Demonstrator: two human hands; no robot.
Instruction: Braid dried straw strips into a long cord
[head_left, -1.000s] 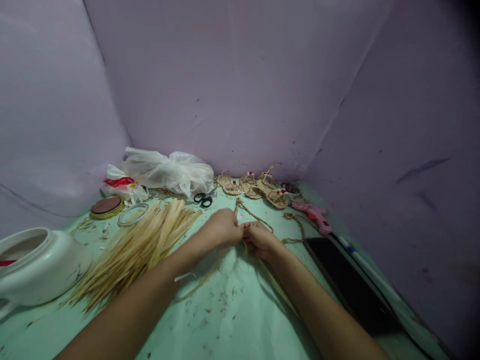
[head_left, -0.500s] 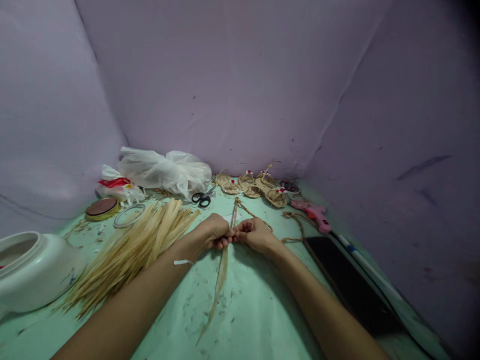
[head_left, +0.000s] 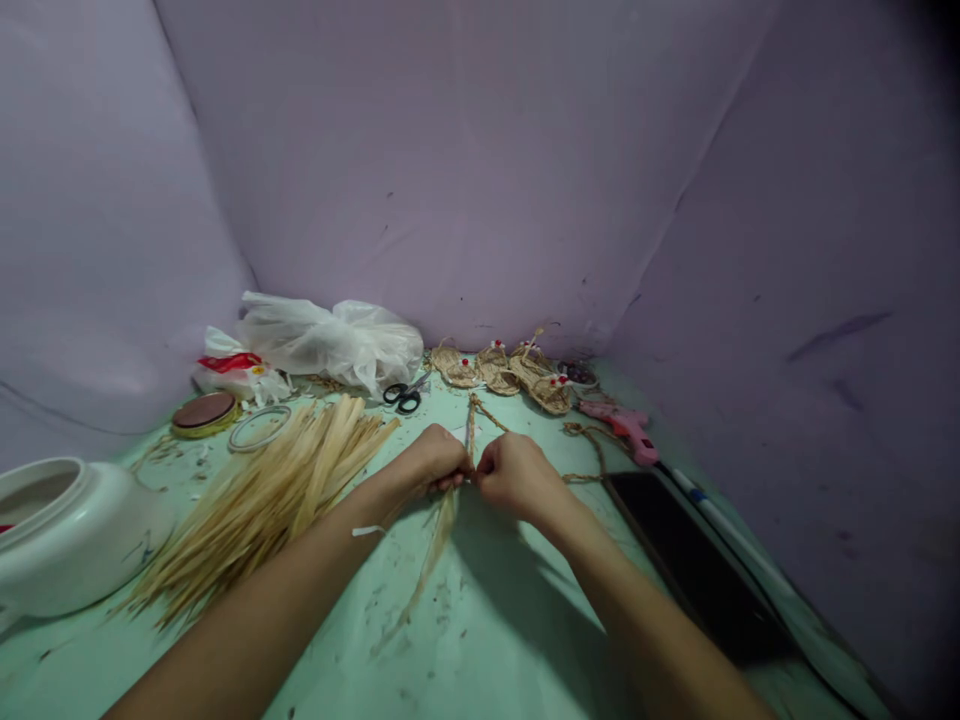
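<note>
My left hand (head_left: 442, 458) is closed in a pinch at the near end of a brown twisted fibre cord (head_left: 472, 430). My right hand (head_left: 516, 474) is closed right beside it, its fingertips pinching at the same spot; most of its fingers face away from me. From that spot the cord runs away from me, bends in a narrow loop and comes back behind my right hand. A loose pale fibre strip (head_left: 433, 560) trails from under my left hand toward me across the green tabletop (head_left: 495, 650).
Left of my hands lie a bundle of dry fibre strips (head_left: 255, 510), a white pot (head_left: 82, 540) and a tape roll (head_left: 259, 428). Behind are black scissors (head_left: 406, 398), a plastic bag (head_left: 337, 340) and small woven slippers (head_left: 499, 372). On the right lie a pink glue gun (head_left: 630, 428) and a dark phone (head_left: 697, 560).
My right hand has turned over, its back now facing up more, with its fingers curled tighter. The trailing strip has swung slightly to the left and blurs. My left hand stays nearly in place.
</note>
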